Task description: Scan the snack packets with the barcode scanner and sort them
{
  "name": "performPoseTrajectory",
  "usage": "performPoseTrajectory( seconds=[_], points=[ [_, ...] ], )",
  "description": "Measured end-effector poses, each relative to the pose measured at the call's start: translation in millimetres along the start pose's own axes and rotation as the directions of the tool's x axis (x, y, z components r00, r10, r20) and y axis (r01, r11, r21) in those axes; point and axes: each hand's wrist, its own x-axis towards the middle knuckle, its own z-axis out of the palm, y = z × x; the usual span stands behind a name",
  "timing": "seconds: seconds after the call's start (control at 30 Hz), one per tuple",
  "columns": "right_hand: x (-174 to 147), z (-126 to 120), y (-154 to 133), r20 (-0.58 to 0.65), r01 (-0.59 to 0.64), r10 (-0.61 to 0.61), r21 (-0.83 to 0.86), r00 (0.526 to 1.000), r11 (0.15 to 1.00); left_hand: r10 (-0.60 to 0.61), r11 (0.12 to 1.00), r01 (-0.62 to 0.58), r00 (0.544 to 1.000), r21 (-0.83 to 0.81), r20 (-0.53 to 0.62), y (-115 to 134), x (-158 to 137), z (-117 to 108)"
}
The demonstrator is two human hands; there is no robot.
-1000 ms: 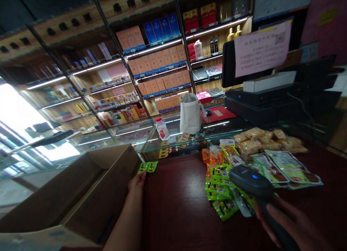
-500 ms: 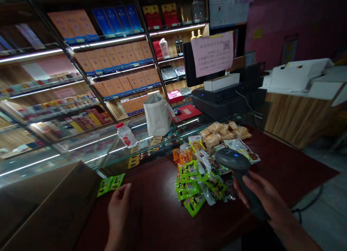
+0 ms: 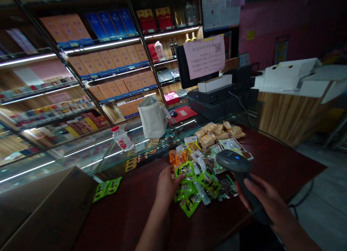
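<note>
My right hand (image 3: 261, 198) is wrapped round the handle of a dark barcode scanner (image 3: 233, 161), whose head shows a blue light above the table. My left hand (image 3: 168, 182) is at the left side of a heap of snack packets, its thumb over a green snack packet (image 3: 184, 169) and its fingers closed at that packet's edge. More green packets (image 3: 190, 204) lie below it. Orange packets (image 3: 177, 157) and clear-wrapped tan snacks (image 3: 214, 133) lie behind. Two green packets (image 3: 107, 188) rest apart, beside a cardboard box (image 3: 54, 207).
The dark red table (image 3: 130, 211) meets a glass counter (image 3: 108, 160) bearing a bottle with a red cap (image 3: 122, 139) and a white bag (image 3: 152, 117). A monitor (image 3: 180, 68) stands behind the heap. A cable (image 3: 300, 198) hangs at the right table edge.
My left hand has moved right, from near the two separate green packets to the heap, and closed on a green packet there. The right hand still holds the scanner. The view has shifted slightly.
</note>
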Motion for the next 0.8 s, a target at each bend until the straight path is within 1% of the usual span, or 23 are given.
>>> performPoseTrajectory(
  seconds=[0.1, 0.27, 0.37, 0.5, 0.57, 0.63, 0.73, 0.8],
  points=[
    [-1.9, 1.4, -3.1, -0.028, 0.012, -0.011, 0.024, 1.000, 1.000, -0.057, 0.995, 0.059, 0.998, -0.075, 0.028, -3.9, 4.6, 4.7],
    [-3.0, 6.6, -7.5, -0.038, 0.006, -0.005, 0.026, 0.999, 1.000, -0.151, 0.940, 0.144, 0.988, -0.309, 0.001, -8.2, 2.8, 9.9],
    [-3.0, 9.8, -6.7, -0.020, 0.004, -0.004, 0.020, 1.000, 1.000, -0.197, 0.879, 0.184, 0.980, -0.441, 0.015, -9.2, -1.2, 9.7],
    [-3.4, 15.1, -1.6, 0.028, -0.001, 0.001, 0.004, 1.000, 1.000, -0.273, 0.745, 0.196, 0.962, -0.638, -0.024, -8.7, -14.6, 1.4],
    [-3.8, 19.2, 2.0, 0.064, -0.016, 0.017, -0.011, 0.998, 1.000, -0.316, 0.684, 0.186, 0.947, -0.705, -0.058, -8.7, -24.5, -7.6],
    [-4.7, 25.5, 6.1, 0.133, -0.035, 0.040, -0.044, 0.990, 0.998, -0.364, 0.626, 0.183, 0.928, -0.758, -0.077, -8.8, -35.3, -18.7],
    [-7.4, 40.3, 11.8, 0.244, -0.076, 0.094, -0.083, 0.965, 0.994, -0.435, 0.528, 0.167, 0.895, -0.833, -0.097, -9.2, -50.7, -34.4],
    [-10.5, 52.9, 14.9, 0.317, -0.090, 0.111, -0.078, 0.942, 0.993, -0.467, 0.479, 0.137, 0.876, -0.867, -0.119, -10.3, -59.1, -41.9]
  ],
)
